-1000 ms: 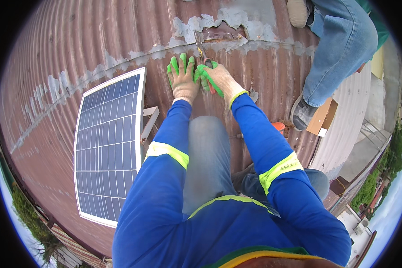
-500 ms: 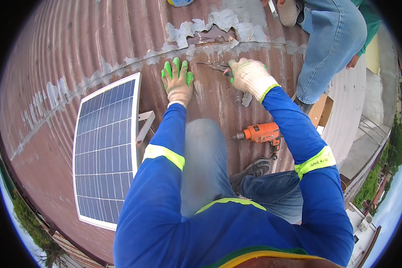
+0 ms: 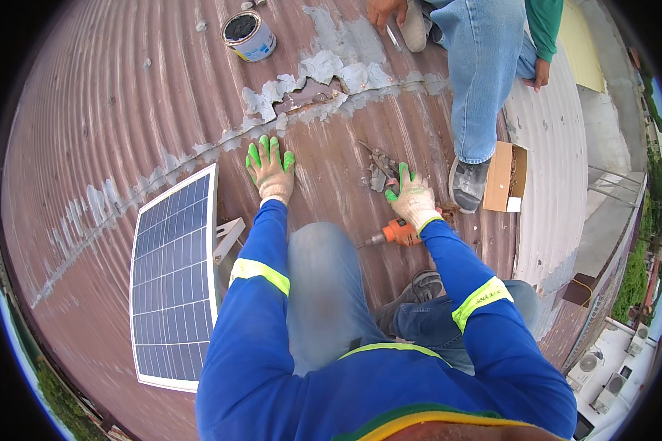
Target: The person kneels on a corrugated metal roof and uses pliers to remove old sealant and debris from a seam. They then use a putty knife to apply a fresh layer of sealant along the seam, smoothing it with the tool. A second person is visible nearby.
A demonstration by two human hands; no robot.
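The pliers [image 3: 379, 155] lie on the rusty brown wavy metal roof [image 3: 331, 184], with their nose pointing up and to the left. The right hand [image 3: 413, 197], in a white glove with green fingers, is right at the handle end. Its grip is spread, with the thumb away from the fingers. I cannot tell if it touches the handles. A small grey scrap [image 3: 377, 181] sits just beside the pliers.

The left hand [image 3: 272, 176] wears the same kind of glove. It lies flat on the roof, and its grip is spread wide.

An orange drill [image 3: 400, 233] lies near the right hand, partly hidden under the right arm. To the left, a solar panel [image 3: 173, 275] leans on the roof, with a metal bracket [image 3: 230, 239] at its side. Past the hands, peeling grey sealant [image 3: 324, 67] runs around a torn spot. Farther up stands an open can [image 3: 256, 48] with dark grey stuff inside.

On the right, another person in blue jeans [image 3: 478, 81] has a grey shoe [image 3: 468, 184] next to an open cardboard box [image 3: 497, 176]. One of that person's hands [image 3: 386, 11] is near the top edge.
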